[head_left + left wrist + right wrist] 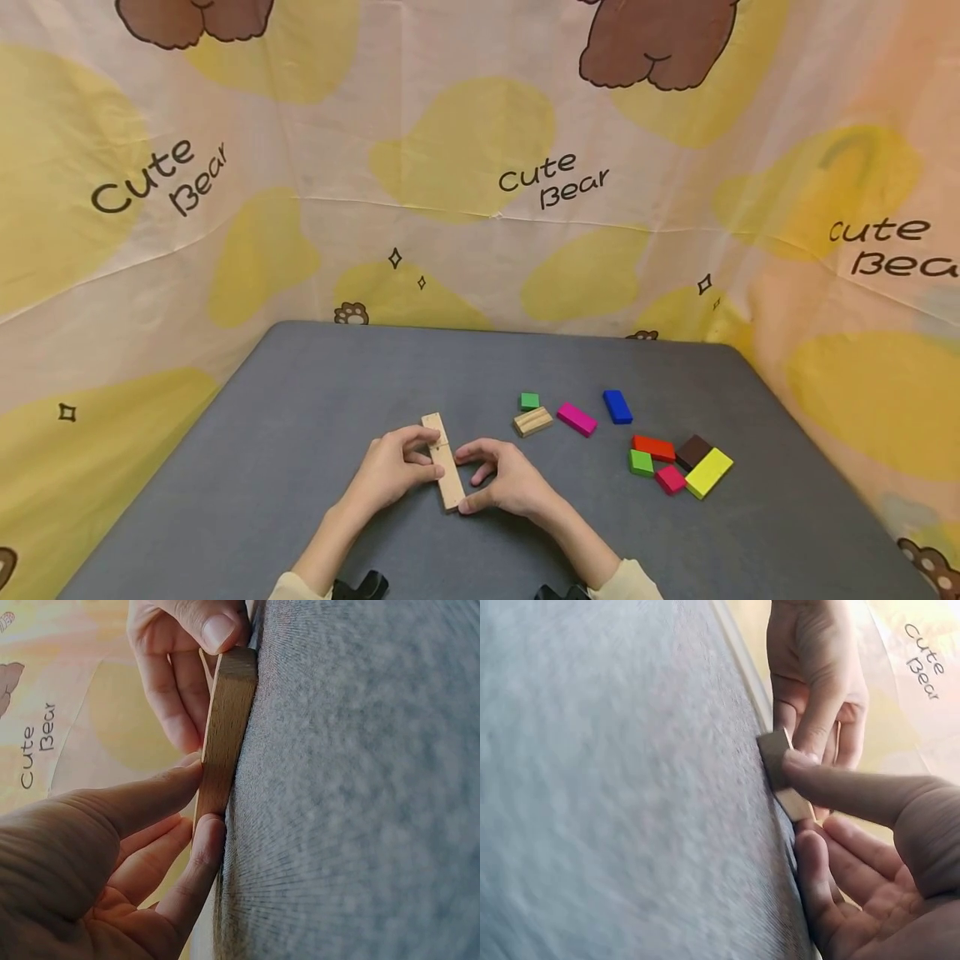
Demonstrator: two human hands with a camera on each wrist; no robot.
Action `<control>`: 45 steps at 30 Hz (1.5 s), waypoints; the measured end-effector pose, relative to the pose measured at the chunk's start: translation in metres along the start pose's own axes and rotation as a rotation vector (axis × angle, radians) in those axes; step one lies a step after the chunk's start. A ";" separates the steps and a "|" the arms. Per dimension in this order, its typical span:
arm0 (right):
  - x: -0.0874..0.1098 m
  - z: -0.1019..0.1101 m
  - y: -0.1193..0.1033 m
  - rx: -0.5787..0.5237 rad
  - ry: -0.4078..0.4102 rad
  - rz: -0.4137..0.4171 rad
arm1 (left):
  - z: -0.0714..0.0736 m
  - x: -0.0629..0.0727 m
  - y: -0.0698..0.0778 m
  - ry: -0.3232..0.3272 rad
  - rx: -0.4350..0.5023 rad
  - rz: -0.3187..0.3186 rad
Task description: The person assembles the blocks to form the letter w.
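Two plain wooden blocks lie end to end on the grey table: a longer near block (449, 483) and a far block (431, 422), which shows shorter behind the fingers. My left hand (386, 471) holds them from the left, index finger over the far one and thumb at the near one's side. On the opposite side, my right hand (513, 479) has its thumb at the near end and its bent index finger by the long side. In the right wrist view that thumb presses the end of the wooden block (774, 759). Both hands' fingers meet the wood low over the cloth.
Right of the hands lie a green block (529, 402), a wooden piece (533, 422), a magenta block (577, 419) and a blue block (617, 407). Farther right, red, light green, dark brown and yellow blocks (708, 473) cluster together. A printed cloth (465, 150) hangs behind the table (225, 500).
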State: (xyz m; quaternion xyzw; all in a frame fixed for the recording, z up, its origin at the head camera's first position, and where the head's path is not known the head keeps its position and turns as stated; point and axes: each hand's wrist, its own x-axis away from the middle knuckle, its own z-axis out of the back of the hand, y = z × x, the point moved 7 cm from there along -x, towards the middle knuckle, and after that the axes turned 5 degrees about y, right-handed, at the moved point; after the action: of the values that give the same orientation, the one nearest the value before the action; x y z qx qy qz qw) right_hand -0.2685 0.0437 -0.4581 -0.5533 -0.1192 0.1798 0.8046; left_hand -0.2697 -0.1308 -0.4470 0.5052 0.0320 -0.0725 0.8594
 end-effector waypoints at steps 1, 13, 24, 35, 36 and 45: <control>0.000 0.000 0.000 -0.006 -0.013 0.001 | 0.000 0.000 0.000 0.000 -0.001 0.002; -0.005 0.037 -0.004 -0.106 0.079 0.082 | 0.000 -0.002 0.001 0.012 -0.009 0.007; -0.044 0.136 0.003 0.082 0.312 0.201 | -0.003 -0.008 0.003 0.007 -0.015 -0.013; -0.061 0.151 0.036 0.086 0.209 0.052 | -0.002 -0.005 -0.001 0.015 0.009 0.009; -0.063 0.151 0.044 0.076 0.209 0.041 | -0.002 -0.005 -0.001 0.014 0.010 0.011; -0.066 0.149 0.059 0.043 0.190 -0.028 | 0.000 -0.002 -0.002 0.008 0.011 0.033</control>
State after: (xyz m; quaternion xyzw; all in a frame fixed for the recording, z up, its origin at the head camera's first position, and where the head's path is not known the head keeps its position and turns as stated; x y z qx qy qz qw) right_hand -0.3961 0.1610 -0.4587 -0.5488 -0.0463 0.1176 0.8263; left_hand -0.2715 -0.1317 -0.4489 0.5107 0.0271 -0.0565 0.8575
